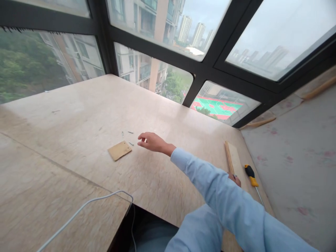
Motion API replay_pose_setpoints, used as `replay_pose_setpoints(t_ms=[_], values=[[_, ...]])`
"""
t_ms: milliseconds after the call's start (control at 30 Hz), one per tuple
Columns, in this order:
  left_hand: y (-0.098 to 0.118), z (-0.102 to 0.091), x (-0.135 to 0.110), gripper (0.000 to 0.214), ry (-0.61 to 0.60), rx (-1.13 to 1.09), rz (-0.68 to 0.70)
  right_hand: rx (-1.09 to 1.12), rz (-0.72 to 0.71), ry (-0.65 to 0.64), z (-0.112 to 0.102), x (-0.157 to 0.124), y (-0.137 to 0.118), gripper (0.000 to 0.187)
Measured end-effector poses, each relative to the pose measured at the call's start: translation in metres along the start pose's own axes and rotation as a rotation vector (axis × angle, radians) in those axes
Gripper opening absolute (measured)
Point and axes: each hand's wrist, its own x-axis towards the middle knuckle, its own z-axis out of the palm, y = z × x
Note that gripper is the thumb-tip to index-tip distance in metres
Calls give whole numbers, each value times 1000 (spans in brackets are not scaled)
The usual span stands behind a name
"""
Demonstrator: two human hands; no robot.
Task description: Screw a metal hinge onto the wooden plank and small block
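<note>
My right hand (153, 141) reaches far out to the left over the pale marble-look sill (78, 115), in a light blue sleeve. Its fingers are loosely spread and lie just right of several small screws (127, 134) scattered on the surface. A small flat square of plywood (119, 150) lies just left of and below the fingertips, untouched. My left hand (236, 180) is mostly hidden behind the right forearm. Only a bit of it shows at the near end of a wooden strip (231, 155); its fingers are out of sight.
A yellow-and-black screwdriver (251, 176) lies right of the wooden strip near the sill's right edge. A white cable (86, 204) runs over the near edge at the bottom left. Black-framed windows (204, 66) enclose the sill at the back. More wooden strips (319, 89) lie far right.
</note>
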Motion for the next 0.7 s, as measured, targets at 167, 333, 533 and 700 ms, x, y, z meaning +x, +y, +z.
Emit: replay_pose_setpoints(t_ms=[167, 333, 533, 700], values=[[-3, -4, -2, 38, -48, 115, -22, -73, 63, -47, 28, 24, 0, 21], [-8, -1, 0, 41, -41, 149, -3, -80, 61, -24, 42, 26, 5, 19], [-10, 2, 1, 40, -40, 169, 36, -101, 87, 4, 46, 26, 0, 15], [-7, -1, -2, 40, -38, 156, 27, -61, 98, 21, 46, 20, 2, 16]])
